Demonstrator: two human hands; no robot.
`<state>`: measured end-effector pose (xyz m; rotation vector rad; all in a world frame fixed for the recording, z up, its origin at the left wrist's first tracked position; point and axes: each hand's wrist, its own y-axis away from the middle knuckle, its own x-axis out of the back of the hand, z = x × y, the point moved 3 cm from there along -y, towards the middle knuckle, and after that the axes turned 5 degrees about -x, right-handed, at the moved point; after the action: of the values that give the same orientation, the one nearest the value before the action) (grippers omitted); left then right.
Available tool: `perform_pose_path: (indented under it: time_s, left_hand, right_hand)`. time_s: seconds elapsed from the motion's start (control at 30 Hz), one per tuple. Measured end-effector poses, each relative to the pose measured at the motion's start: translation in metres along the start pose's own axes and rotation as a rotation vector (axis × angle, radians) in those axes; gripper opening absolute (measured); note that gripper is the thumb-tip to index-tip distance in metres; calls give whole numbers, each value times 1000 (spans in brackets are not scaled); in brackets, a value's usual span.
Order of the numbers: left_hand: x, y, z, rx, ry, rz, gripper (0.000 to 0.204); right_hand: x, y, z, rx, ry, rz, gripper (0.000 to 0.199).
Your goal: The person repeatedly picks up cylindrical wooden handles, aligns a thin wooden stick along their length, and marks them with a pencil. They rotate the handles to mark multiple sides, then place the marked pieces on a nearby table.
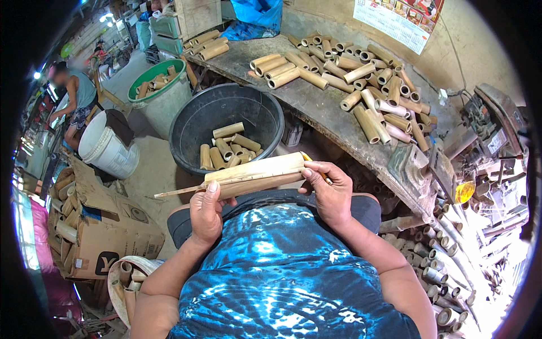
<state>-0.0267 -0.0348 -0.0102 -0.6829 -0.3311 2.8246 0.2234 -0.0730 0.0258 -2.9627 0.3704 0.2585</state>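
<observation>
A cut bamboo tube (257,165) lies crosswise in front of my torso, held level between both hands. Along its near side runs a thin wooden strip (176,193) with small dark marks, its pointed end jutting out past the tube on the left. My left hand (206,213) pinches the tube and strip near the left end, thumb on top. At the right end, my right hand (332,191) grips the tube with thumb and fingers. A yellow pencil (328,180) is tucked between that hand's fingers. Fingertips beneath the tube are partly hidden.
Just beyond my hands stands a black basin (180,121) with several bamboo pieces. A workbench (339,116) carries many cut tubes. At left are a green-rimmed bin (169,110), white bucket (116,153) and cardboard box (121,240); a person (76,96) sits farther off. More tubes (435,274) pile up at right.
</observation>
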Motion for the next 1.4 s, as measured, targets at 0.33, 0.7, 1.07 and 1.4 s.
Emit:
perform_pose_path:
  time_s: [0.33,0.7,1.07,1.4]
  left_hand:
    - [-4,-1,0,29,34,86,39]
    - [-3,2,0,-93,-127,13,36]
    - [-5,3,1,-86,-147,28,38]
    - [-3,2,2,-37,45,52,41]
  right_hand:
    - [-1,-3,1,-47,7,35,18]
    - [0,-2,7,-19,-10,51,13]
    - [-3,-1,6,17,74,43,15]
    - [-4,1,7,15,103,47,14]
